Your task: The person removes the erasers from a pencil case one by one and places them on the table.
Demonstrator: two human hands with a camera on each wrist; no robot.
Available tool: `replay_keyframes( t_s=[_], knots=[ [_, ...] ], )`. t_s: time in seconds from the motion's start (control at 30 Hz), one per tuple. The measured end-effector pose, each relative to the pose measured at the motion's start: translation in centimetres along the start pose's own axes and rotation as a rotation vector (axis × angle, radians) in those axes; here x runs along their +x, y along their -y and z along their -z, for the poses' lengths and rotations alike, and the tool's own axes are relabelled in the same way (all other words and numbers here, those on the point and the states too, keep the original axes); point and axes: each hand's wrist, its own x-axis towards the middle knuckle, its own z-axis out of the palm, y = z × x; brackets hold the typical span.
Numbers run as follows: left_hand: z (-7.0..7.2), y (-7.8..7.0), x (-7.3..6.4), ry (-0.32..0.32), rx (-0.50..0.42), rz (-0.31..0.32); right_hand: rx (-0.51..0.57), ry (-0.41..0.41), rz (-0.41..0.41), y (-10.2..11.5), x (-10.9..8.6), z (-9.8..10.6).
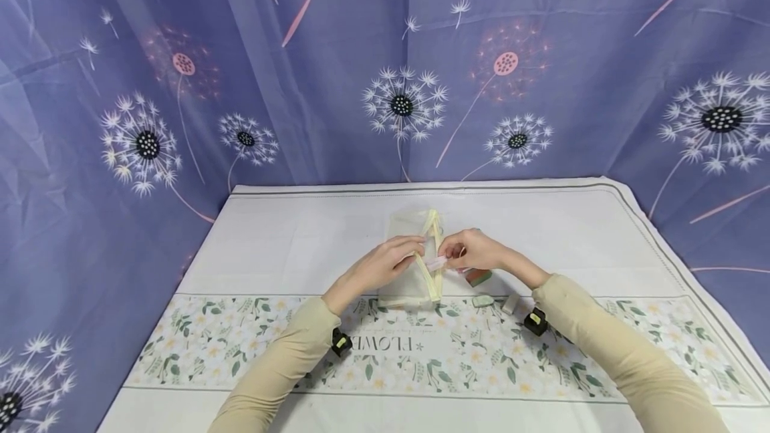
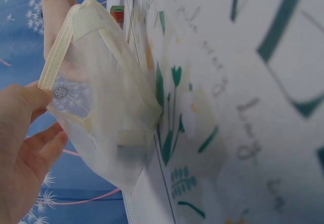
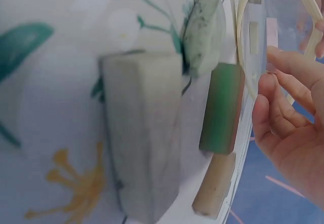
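Note:
A see-through mesh zip pouch (image 1: 404, 282) with pale yellow trim lies on the table with its mouth held apart. My left hand (image 1: 385, 263) pinches the zipper edge (image 2: 54, 64) between thumb and fingers. At the mouth, my right hand (image 1: 474, 250) pinches a small pinkish-white block (image 1: 436, 263), perhaps an eraser; the right wrist view shows part of this block (image 3: 272, 31) beyond the fingertips. Through the mesh, a pale block (image 2: 130, 138) shows inside the pouch.
Right of the pouch lie a whitish block (image 3: 144, 133), a speckled pale green oval piece (image 3: 203, 34), a green and red-brown block (image 3: 220, 110) and a beige block (image 3: 214, 186). A flowered cloth (image 1: 265, 339) covers the table; a blue dandelion curtain (image 1: 325, 119) hangs behind.

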Motion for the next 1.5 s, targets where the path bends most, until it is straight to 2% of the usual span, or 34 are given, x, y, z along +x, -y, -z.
replay_keyframes(
  t_s=[0.3, 0.53, 0.77, 1.03, 1.5],
  knots=[
    [-0.1, -0.1, -0.2, 0.003, 0.013, -0.001, -0.02, -0.079, -0.021, -0.8, -0.9, 0.7],
    [0.0, -0.1, -0.2, 0.005, 0.012, 0.008, -0.014, -0.082, -0.033, -1.3, -1.2, 0.9],
    [0.0, -0.2, -0.1, -0.032, 0.056, 0.02, -0.013, -0.122, -0.019, -1.9, -1.8, 1.1],
    [-0.2, -0.2, -0.1, -0.054, 0.059, -0.001, -0.028, -0.147, -0.05, -2.2, -2.7, 1.3],
    [-0.1, -0.1, -0.1, -0.039, 0.068, -0.011, -0.005, -0.197, -0.074, -3.2, -4.1, 1.7]
  ],
)
